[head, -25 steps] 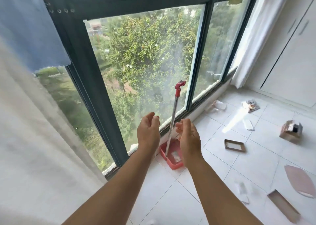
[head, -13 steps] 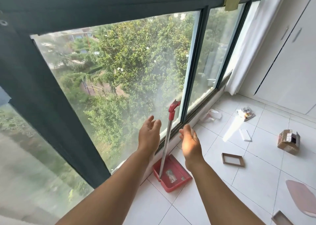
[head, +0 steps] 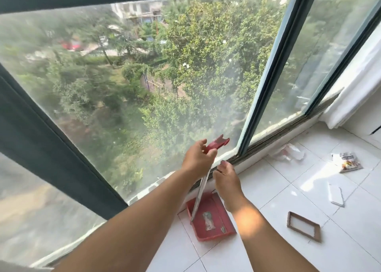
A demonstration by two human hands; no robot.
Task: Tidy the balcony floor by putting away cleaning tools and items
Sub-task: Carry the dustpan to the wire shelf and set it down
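A red dustpan (head: 218, 228) lies on the white tiled floor against the window sill, with bits of rubbish (head: 208, 221) in it. Its long metal handle (head: 201, 191) leans up toward the glass and ends in a red grip (head: 219, 142). My left hand (head: 196, 158) is at the top of the handle, thumb and fingers closing round it just below the red grip. My right hand (head: 226, 178) hovers to the right of the pole with loosely curled fingers and holds nothing.
Litter lies on the tiles to the right: a brown picture frame (head: 304, 226), a flat white piece (head: 336, 193), a printed packet (head: 348, 162) and a crumpled wrapper (head: 290, 153). A white curtain (head: 354, 86) hangs at the far right. The big window (head: 144, 86) fills the left.
My view has swung closer to the glass and downward. My left hand moved from open beside the pole onto the handle's top. My right hand dropped lower beside the pole.
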